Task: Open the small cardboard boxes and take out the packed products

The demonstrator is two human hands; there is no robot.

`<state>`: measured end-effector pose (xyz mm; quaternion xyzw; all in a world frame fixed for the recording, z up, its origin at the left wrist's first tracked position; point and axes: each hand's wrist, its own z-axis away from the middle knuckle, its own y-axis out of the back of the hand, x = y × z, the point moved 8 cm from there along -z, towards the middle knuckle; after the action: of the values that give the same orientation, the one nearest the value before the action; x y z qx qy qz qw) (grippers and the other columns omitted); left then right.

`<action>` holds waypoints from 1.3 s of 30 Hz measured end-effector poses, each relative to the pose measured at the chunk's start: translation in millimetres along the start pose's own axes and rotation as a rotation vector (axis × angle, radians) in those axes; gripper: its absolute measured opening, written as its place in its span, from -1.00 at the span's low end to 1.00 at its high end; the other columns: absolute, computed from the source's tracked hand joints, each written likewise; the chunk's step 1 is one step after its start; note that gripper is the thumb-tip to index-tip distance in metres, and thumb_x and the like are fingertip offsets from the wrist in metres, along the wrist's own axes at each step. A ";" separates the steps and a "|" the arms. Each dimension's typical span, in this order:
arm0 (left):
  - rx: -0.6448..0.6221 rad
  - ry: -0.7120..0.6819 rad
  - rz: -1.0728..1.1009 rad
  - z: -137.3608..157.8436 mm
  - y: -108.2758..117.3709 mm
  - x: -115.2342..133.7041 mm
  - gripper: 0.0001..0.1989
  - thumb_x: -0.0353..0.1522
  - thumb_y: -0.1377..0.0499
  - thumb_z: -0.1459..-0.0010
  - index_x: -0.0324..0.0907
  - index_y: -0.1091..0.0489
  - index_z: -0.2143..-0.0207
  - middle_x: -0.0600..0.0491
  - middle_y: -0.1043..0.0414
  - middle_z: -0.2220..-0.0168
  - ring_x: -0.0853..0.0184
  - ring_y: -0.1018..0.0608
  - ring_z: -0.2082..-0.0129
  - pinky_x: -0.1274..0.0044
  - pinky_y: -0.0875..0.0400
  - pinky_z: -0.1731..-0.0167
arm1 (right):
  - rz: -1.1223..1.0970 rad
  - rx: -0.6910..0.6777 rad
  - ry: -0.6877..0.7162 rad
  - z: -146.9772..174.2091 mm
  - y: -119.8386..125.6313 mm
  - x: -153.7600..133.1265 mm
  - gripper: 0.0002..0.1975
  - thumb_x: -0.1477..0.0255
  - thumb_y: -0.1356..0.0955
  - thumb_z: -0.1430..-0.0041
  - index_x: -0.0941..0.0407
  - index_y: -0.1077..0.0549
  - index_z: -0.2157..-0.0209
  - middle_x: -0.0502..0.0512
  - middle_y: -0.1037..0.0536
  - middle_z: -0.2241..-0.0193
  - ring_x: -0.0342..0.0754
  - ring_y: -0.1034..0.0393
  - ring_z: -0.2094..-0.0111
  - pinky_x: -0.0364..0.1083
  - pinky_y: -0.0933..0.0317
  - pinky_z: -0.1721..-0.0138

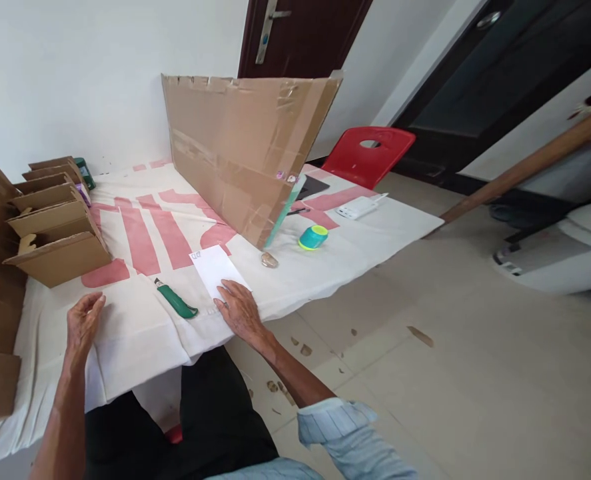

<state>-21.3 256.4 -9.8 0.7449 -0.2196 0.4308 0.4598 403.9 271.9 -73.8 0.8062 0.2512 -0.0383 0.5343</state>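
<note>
My right hand [240, 310] lies on the lower end of a white sheet of paper [218, 268], fingers stretched out and resting flat. Small dark marks show at the sheet's far left corner. Between my two hands lies a green utility knife [176, 299] on the white and red cloth [150, 327], its metal tip pointing away to the left. My left hand [84, 323] rests at the cloth's near left, loosely bent and holding nothing that I can see. It is apart from the knife.
Cardboard boxes with dividers [60, 233] stand at the left. A large taped cardboard panel [240, 147] stands upright across the table. Beyond the paper are a brown lump [269, 260], a teal and yellow roll [314, 237] and a white device [358, 207]. A red chair [368, 157] stands behind.
</note>
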 end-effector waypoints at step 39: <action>0.742 -0.123 -0.490 202.1 234.3 26.9 -0.43 -0.27 -0.46 -0.06 -0.11 -0.49 -0.13 -0.23 -0.34 -0.26 -0.13 -0.32 -0.35 0.08 -0.20 -0.38 | 0.029 -0.057 0.128 23.3 -38.6 -86.8 -0.70 0.25 -0.35 -0.34 0.16 -0.61 0.11 0.31 -0.59 0.15 0.23 -0.40 0.11 0.08 -0.18 0.19</action>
<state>-87.5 -31.1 87.4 0.9136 0.1057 0.3138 0.2359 315.9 231.5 -87.6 0.7950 0.2741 0.0280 0.5404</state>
